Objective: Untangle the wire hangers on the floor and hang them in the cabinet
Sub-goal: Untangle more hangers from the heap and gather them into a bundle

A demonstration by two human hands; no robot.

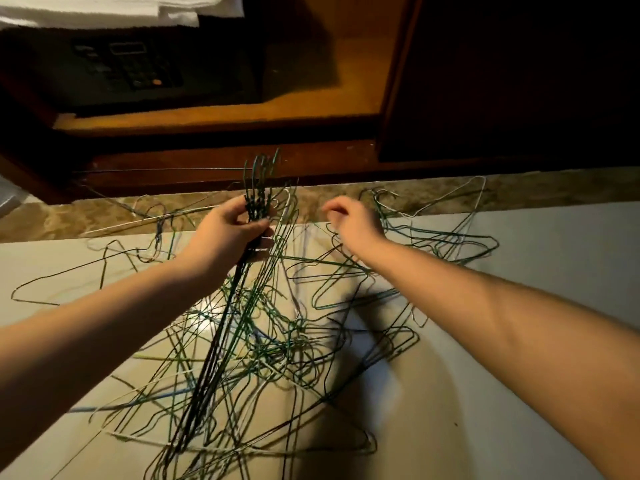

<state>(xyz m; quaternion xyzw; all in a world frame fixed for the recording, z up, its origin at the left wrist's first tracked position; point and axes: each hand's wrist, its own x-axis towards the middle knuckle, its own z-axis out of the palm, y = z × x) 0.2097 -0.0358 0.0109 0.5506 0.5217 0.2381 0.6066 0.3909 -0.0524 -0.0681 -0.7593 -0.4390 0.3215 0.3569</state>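
Observation:
A tangled pile of wire hangers (277, 341), green, dark and white, sprawls over the pale floor. My left hand (225, 230) grips a bunch of several green hangers (258, 199) by their twisted necks, hooks pointing up toward the cabinet (214, 119). The bunch's bodies hang down into the pile. My right hand (349, 220) hovers over the hangers to the right of the bunch, fingers loosely curled, holding nothing that I can see. More hangers (446, 230) lie beyond it at the right.
The wooden cabinet stands open ahead, with a dark safe with a keypad (131, 67) on its shelf and white towels (104, 8) above. Its dark door (502, 81) is at the right. A marble strip (554, 188) borders the floor.

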